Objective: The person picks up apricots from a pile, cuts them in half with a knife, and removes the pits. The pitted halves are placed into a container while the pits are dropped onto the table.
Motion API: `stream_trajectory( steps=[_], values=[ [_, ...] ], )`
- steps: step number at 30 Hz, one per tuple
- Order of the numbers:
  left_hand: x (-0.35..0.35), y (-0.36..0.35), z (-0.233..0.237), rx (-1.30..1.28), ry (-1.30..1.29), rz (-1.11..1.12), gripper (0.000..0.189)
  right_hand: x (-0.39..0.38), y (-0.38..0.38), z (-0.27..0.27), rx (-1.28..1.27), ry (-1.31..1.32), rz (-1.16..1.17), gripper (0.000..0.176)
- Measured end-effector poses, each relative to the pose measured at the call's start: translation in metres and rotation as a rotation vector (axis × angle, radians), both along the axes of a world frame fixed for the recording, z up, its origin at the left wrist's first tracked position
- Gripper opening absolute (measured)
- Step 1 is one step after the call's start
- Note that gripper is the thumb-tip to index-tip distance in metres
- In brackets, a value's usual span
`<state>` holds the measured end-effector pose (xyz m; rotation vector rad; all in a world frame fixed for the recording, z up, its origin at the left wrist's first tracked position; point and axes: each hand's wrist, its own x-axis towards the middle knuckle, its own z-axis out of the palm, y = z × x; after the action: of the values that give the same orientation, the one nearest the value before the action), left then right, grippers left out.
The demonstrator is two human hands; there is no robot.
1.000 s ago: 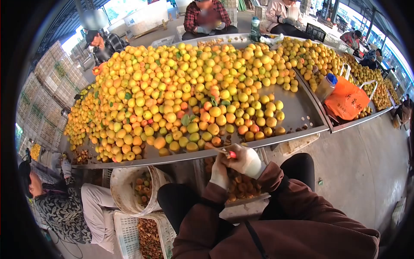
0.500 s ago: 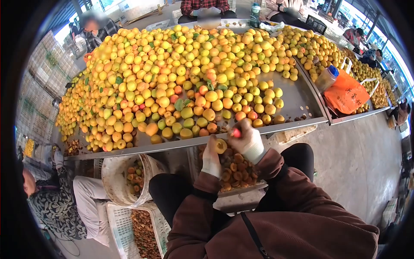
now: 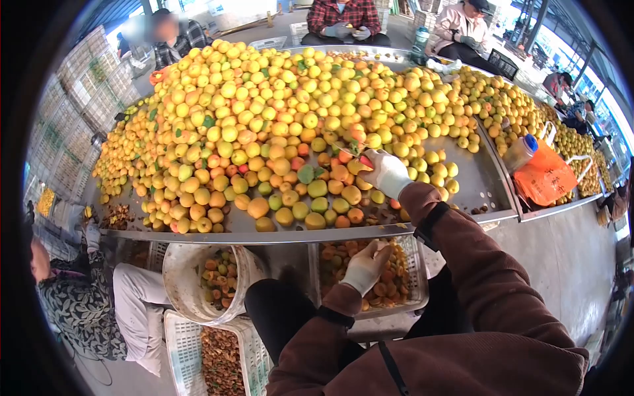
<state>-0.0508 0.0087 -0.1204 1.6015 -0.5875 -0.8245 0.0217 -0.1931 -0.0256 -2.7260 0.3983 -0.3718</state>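
Note:
Yellow and orange apricots (image 3: 264, 119) lie heaped on a metal table (image 3: 317, 236). My right hand (image 3: 386, 173), in a whitish glove, reaches over the heap's near side, its fingers closed round a small red-handled tool (image 3: 365, 161) and touching or close to a yellow-orange apricot. Lower down, my left hand (image 3: 367, 265), also gloved, is over a crate (image 3: 416, 305) of split apricots (image 3: 394, 280). Its fingers are curled together; whether they hold anything is hidden.
A white bucket (image 3: 173, 280) with fruit pieces stands left of my knees, above a crate (image 3: 181, 360) of brown pits. A person's pale trouser leg (image 3: 135, 297) is at the left. An orange bag (image 3: 545, 179) and blue-lidded jar (image 3: 520, 153) sit right. Other people sit across the table.
My right hand has moved up onto the heap with the red tool. My left hand has dropped over the crate, and the halved apricot no longer shows in it. The view has shifted.

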Motion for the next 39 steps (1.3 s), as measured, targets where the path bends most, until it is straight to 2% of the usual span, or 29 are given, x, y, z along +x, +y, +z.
stream_trajectory(
  steps=[2, 3, 4, 5, 7, 9, 10, 11, 12, 13, 14, 17, 18, 19, 21, 27, 29, 31, 33, 34, 35, 36, 39],
  values=[
    [0.002, 0.0, -0.006, -0.162, 0.151, 0.016, 0.037, 0.016, 0.003, -0.009, -0.014, 0.017, 0.025, 0.041],
    [0.005, 0.004, 0.007, -0.16, 0.147, 0.027, 0.037, 0.022, 0.002, -0.017, -0.042, 0.021, 0.022, 0.046],
    [0.009, 0.008, 0.026, -0.209, 0.345, 0.052, 0.037, 0.026, 0.001, -0.02, -0.07, 0.025, 0.018, 0.051],
    [0.013, 0.01, 0.038, -0.26, 0.544, 0.075, 0.038, 0.031, -0.001, -0.022, -0.057, 0.029, -0.001, 0.046],
    [0.021, 0.013, 0.047, -0.321, 0.58, 0.11, 0.036, 0.018, 0.011, 0.002, 0.094, 0.026, -0.025, 0.047],
    [0.024, 0.015, 0.055, -0.474, 0.733, 0.312, 0.044, -0.011, 0.029, 0.024, 0.305, -0.018, 0.067, 0.049],
    [0.028, 0.021, 0.058, -0.552, 0.836, 0.219, 0.052, -0.031, 0.042, 0.027, 0.534, -0.021, 0.088, 0.049],
    [0.027, 0.024, 0.061, -0.551, 0.847, 0.215, 0.052, -0.054, 0.063, 0.045, 0.504, -0.071, 0.142, 0.049],
    [0.025, 0.027, 0.065, -0.648, 0.664, 0.185, 0.055, -0.071, 0.074, 0.044, 0.515, -0.024, 0.169, 0.052],
    [0.026, 0.027, 0.07, -0.744, 0.47, 0.15, 0.058, -0.086, 0.086, 0.035, 0.46, -0.173, 0.209, 0.053],
    [0.027, 0.024, 0.076, -0.769, 0.665, 0.108, 0.054, -0.099, 0.092, 0.034, 0.513, -0.169, 0.203, 0.049],
    [0.024, 0.032, 0.079, -0.629, 0.559, 0.065, 0.052, -0.126, 0.083, 0.029, 0.611, -0.234, 0.185, 0.04],
    [0.023, 0.03, 0.08, -0.538, 0.442, 0.114, 0.049, -0.133, 0.081, 0.029, 0.664, -0.279, 0.198, 0.035],
    [0.022, 0.029, 0.081, -0.53, 0.43, 0.102, 0.049, -0.139, 0.082, 0.031, 0.668, -0.297, 0.193, 0.035],
    [0.019, 0.03, 0.082, -0.662, 0.525, 0.115, 0.043, -0.153, 0.087, 0.037, 0.873, -0.311, 0.147, 0.029],
    [0.013, 0.019, 0.074, -0.703, 0.411, 0.08, 0.046, -0.168, 0.09, 0.035, 0.925, -0.311, 0.246, 0.03],
    [0.012, 0.019, 0.069, -0.694, 0.39, 0.035, 0.05, -0.17, 0.085, 0.025, 0.936, -0.187, 0.263, 0.031],
    [0.008, 0.017, 0.076, -0.647, 0.37, 0.054, 0.05, -0.173, 0.083, 0.013, 0.952, -0.197, 0.252, 0.034],
    [0.003, 0.015, 0.081, -0.596, 0.321, 0.064, 0.049, -0.173, 0.082, 0.012, 0.927, -0.321, 0.283, 0.035],
    [0.001, 0.017, 0.083, -0.543, 0.281, 0.082, 0.047, -0.174, 0.08, 0.004, 0.943, -0.291, 0.269, 0.036],
    [0.003, 0.018, 0.078, -0.547, 0.257, 0.073, 0.044, -0.173, 0.082, -0.004, 0.922, -0.379, 0.283, 0.035],
    [-0.002, 0.019, 0.086, -0.512, 0.272, 0.125, 0.042, -0.175, 0.084, 0.001, 0.949, -0.278, 0.208, 0.035],
    [0.003, 0.022, 0.073, -0.468, 0.25, 0.087, 0.038, -0.173, 0.089, -0.021, 0.99, -0.321, 0.149, 0.038]
  ],
)
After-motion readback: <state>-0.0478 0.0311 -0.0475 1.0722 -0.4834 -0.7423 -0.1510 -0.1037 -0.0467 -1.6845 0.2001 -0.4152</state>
